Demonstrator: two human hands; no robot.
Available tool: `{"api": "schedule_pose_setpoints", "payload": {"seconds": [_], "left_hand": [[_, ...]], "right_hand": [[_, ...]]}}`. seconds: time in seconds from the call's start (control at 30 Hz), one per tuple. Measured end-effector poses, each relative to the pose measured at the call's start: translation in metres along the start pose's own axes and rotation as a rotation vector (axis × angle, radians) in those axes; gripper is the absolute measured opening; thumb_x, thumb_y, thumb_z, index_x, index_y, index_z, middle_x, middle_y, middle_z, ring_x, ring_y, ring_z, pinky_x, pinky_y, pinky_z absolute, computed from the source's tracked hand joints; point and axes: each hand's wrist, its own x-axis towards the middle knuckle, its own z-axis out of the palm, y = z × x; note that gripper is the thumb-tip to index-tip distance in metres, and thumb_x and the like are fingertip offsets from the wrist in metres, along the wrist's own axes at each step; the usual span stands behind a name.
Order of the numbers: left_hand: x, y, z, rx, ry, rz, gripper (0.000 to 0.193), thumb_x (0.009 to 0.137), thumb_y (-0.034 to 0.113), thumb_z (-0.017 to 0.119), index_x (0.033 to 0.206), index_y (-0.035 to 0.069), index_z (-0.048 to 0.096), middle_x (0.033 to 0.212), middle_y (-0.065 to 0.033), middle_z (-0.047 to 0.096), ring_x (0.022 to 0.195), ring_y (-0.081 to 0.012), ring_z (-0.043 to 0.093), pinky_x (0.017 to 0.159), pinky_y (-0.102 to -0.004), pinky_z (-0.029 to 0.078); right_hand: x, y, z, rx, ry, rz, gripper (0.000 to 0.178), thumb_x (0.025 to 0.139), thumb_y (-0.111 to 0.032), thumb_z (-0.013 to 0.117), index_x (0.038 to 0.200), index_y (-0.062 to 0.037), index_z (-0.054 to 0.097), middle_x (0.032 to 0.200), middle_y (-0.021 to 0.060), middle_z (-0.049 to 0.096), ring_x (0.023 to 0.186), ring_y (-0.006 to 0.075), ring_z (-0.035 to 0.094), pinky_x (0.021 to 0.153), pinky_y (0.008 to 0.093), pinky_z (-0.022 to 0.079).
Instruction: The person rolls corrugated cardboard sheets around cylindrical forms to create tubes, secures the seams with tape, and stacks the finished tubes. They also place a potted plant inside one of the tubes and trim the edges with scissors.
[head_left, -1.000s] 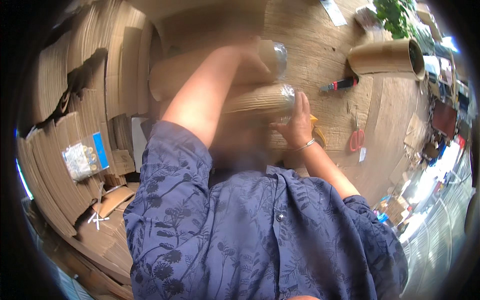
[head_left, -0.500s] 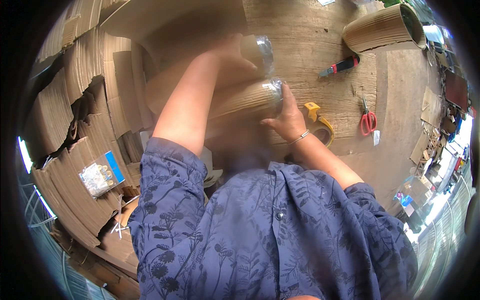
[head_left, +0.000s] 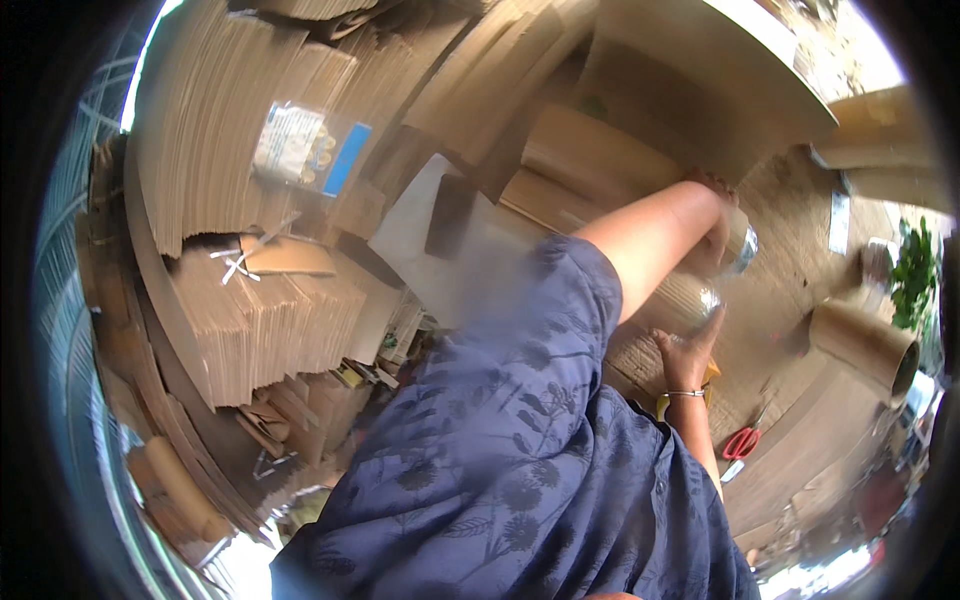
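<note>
Two brown cardboard rolls lie side by side under my arms, their right ends wrapped in shiny clear tape. Over the far cardboard roll [head_left: 600, 155] my left hand [head_left: 715, 215] is curled close to its taped end, fingers partly blurred. My right hand [head_left: 688, 355] spans the taped end of the near cardboard roll [head_left: 685, 298], thumb on one side and fingers on the other. Partly hidden behind my right wrist is a yellow tape dispenser [head_left: 712, 371]. To the right of that wrist lie red-handled scissors [head_left: 742, 442].
Stacked cardboard [head_left: 290, 320] fills the left, with a clear packet [head_left: 300, 150] on it. A large cardboard sheet [head_left: 690, 80] rises beyond my hands. At the right stand an open cardboard tube [head_left: 860, 345] and a green plant [head_left: 912, 275].
My view has swung left, so the rolls, hands and scissors appear farther right and lower. More of the cardboard stacks shows. Both hands stay at the rolls' taped ends.
</note>
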Motion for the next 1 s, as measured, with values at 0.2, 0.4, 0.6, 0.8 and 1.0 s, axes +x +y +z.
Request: {"api": "schedule_pose_setpoints", "payload": {"seconds": [0.2, 0.4, 0.6, 0.8, 1.0], "left_hand": [[0.118, -0.011, 0.063, -0.092, 0.204, -0.158, 0.060, 0.098, 0.047, 0.035, 0.152, 0.022, 0.042, 0.160, -0.0005, 0.037, 0.148, -0.0191, 0.032, 0.118, -0.0529, 0.022], [-0.025, -0.015, -0.029, -0.290, -0.042, 0.178, 0.082, 0.074, 0.048, 0.065, 0.144, 0.011, 0.048, 0.151, -0.0108, 0.045, 0.140, -0.0268, 0.042, 0.113, -0.0478, 0.034], [-0.093, -0.012, -0.080, -0.214, -0.155, 0.130, 0.104, 0.054, 0.048, 0.091, 0.137, 0.001, 0.052, 0.143, -0.0201, 0.052, 0.133, -0.0333, 0.051, 0.109, -0.0429, 0.044], [-0.093, -0.001, -0.083, -0.158, -0.162, 0.106, 0.102, 0.055, 0.045, 0.091, 0.138, 0.002, 0.050, 0.141, -0.0202, 0.053, 0.132, -0.0333, 0.051, 0.108, -0.0423, 0.044], [-0.097, -0.002, -0.082, -0.180, -0.113, 0.134, 0.101, 0.055, 0.045, 0.091, 0.138, 0.003, 0.051, 0.140, -0.0184, 0.054, 0.133, -0.0328, 0.049, 0.110, -0.0409, 0.042]], "right_hand": [[0.007, -0.006, -0.005, -0.021, -0.059, -0.036, 0.137, 0.061, -0.026, 0.097, 0.159, -0.0014, 0.003, 0.162, 0.0253, 0.020, 0.151, 0.0364, 0.021, 0.123, 0.0415, 0.022], [0.003, 0.006, 0.000, -0.050, -0.020, 0.081, 0.134, 0.063, -0.026, 0.096, 0.157, 0.0062, 0.006, 0.164, 0.0253, 0.017, 0.152, 0.0336, 0.019, 0.124, 0.0376, 0.019], [0.003, -0.014, -0.004, -0.081, -0.005, 0.005, 0.138, 0.058, -0.030, 0.097, 0.158, -0.0021, 0.006, 0.152, 0.0293, 0.036, 0.137, 0.0441, 0.043, 0.112, 0.0440, 0.041], [-0.003, -0.021, -0.004, 0.006, 0.049, 0.079, 0.137, 0.057, -0.029, 0.097, 0.157, -0.0045, 0.008, 0.152, 0.0296, 0.037, 0.137, 0.0441, 0.044, 0.111, 0.0440, 0.042], [0.001, -0.039, -0.016, 0.120, -0.011, 0.204, 0.134, 0.057, -0.029, 0.096, 0.157, -0.0048, 0.010, 0.150, 0.0285, 0.040, 0.135, 0.0425, 0.047, 0.109, 0.0434, 0.044]]}}
